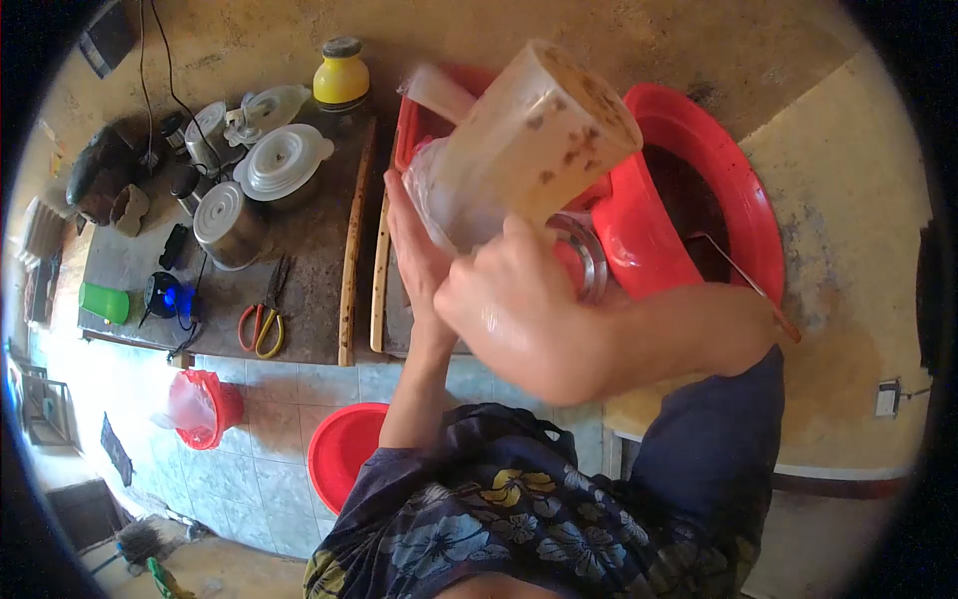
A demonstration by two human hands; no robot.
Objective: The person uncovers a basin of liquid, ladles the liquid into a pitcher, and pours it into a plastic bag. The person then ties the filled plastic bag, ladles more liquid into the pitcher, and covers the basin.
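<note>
"One dark-filled tub (pixel 756 190); left of it, one tilted, cloudy jar (pixel 514 150)! Hands?"
"Two. Right hand (pixel 514 299), bent across: fingers curled at the jar's lower end, grip unclear. Left hand (pixel 416 245), angled up: opened flat beside the jar, fingers straight."
"Far left of the tub?"
"One yellow flask (pixel 341 78), one scissors (pixel 270 302), one green cup (pixel 106 302)!"

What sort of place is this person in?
It looks like a simple kitchen or food workroom, though I can't be sure. Lidded containers and scissors sit on a table, and a big red basin holds something dark.
</note>
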